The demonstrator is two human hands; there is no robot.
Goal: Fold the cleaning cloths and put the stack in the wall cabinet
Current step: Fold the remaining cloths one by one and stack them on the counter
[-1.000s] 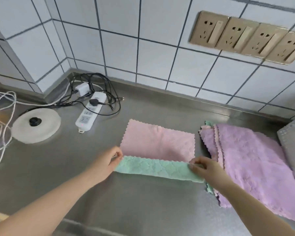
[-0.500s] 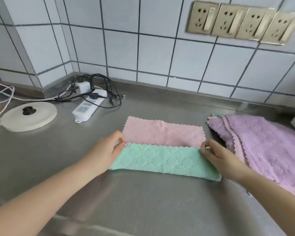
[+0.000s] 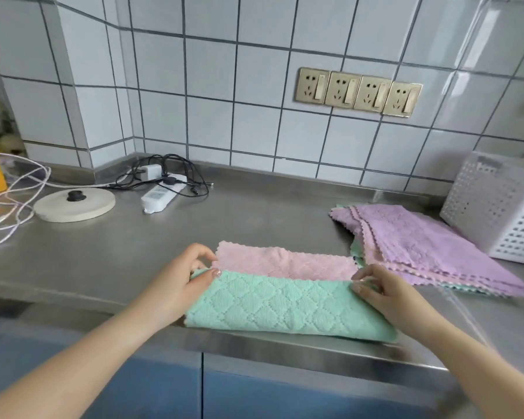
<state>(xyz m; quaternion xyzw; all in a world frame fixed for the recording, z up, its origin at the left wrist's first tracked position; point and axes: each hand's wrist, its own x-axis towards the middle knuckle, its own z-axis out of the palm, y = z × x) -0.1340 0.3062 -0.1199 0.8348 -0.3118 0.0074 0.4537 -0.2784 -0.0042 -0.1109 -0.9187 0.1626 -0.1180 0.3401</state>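
A cleaning cloth, pink on one side (image 3: pixel 285 263) and green on the other (image 3: pixel 282 303), lies near the front edge of the steel counter (image 3: pixel 133 255). Its near half is turned over the far half, green face up. My left hand (image 3: pixel 182 282) pinches the fold's left corner. My right hand (image 3: pixel 381 291) pinches the right corner. A pile of several unfolded purple cloths (image 3: pixel 421 243) lies to the right. The wall cabinet is out of view.
A white perforated basket (image 3: pixel 496 207) stands at the back right beside the pile. At the back left lie a white power strip (image 3: pixel 161 196) with black cables, a round cream lid (image 3: pixel 74 204) and loose white cords (image 3: pixel 15 195). Wall sockets (image 3: pixel 357 92) sit above.
Both hands have carried the green edge further away from me over the pink side, so more green shows. The view has tilted up and back.
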